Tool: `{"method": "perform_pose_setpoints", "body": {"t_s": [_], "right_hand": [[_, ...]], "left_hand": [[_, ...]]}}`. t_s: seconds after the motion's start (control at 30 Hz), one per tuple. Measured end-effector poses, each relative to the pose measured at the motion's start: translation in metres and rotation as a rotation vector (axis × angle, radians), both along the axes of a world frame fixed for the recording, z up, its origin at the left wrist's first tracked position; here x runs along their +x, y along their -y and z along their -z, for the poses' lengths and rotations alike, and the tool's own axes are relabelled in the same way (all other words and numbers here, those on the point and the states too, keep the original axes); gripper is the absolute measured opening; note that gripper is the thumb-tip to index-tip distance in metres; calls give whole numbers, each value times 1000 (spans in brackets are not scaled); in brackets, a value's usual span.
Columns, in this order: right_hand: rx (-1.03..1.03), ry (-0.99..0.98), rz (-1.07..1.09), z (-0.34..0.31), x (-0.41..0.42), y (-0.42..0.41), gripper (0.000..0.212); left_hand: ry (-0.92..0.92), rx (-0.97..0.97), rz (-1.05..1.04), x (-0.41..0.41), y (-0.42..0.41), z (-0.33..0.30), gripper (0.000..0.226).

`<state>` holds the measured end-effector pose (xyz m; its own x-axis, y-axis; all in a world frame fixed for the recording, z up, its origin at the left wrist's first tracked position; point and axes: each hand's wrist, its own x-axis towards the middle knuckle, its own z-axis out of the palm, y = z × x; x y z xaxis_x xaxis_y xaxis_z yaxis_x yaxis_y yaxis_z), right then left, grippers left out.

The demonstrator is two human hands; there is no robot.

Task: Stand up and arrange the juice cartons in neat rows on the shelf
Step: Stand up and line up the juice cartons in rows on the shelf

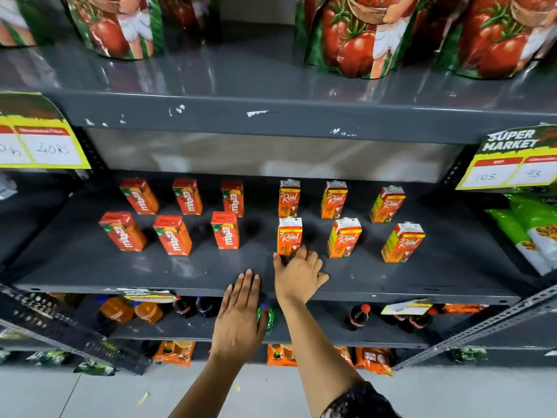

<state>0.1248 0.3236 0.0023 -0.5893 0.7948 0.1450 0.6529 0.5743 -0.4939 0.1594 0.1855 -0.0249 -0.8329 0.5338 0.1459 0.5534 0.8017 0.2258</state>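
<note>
Several small juice cartons stand upright in two rows on the dark grey shelf [90,267]. Red Maaza cartons [171,235] fill the left half, orange Real cartons [343,238] the right half. My right hand [298,276] lies on the shelf just in front of the front-row Real carton [289,235], fingers spread, fingertips at its base, holding nothing. My left hand [241,315] hovers flat at the shelf's front edge, fingers straight and together, empty.
Tomato pouches [352,34] stand on the shelf above. Yellow price tags [39,140] hang at both sides. Green snack bags [530,227] sit at the right. Cola bottles [358,316] and orange drink bottles [129,310] fill the shelf below, orange packets [174,352] lower still.
</note>
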Motion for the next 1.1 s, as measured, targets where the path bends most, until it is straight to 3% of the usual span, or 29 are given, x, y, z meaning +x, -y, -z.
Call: {"method": "perform_pose_setpoints", "body": {"t_s": [0.2,0.33,0.43,0.57,0.8,1.1], "right_hand": [[-2,2,7,2,-1,-1,59],[-47,-58,83,-3,5,6,86],[-79,-170,126,-7,13,36,83],[-8,-158,-25,-13,5,81,71],[-86,-66,-130,-13,-39,116,91],[-27,-38,-6,-4,-67,125,57]], "left_hand": [[4,-9,1,0,-1,2,63],[-3,24,19,1,2,-4,63],[-32,19,13,-3,12,-7,61],[-82,-7,-42,-18,38,-11,62],[-79,-13,-123,-39,87,-12,60],[-1,-7,-76,-51,108,-11,59]]}}
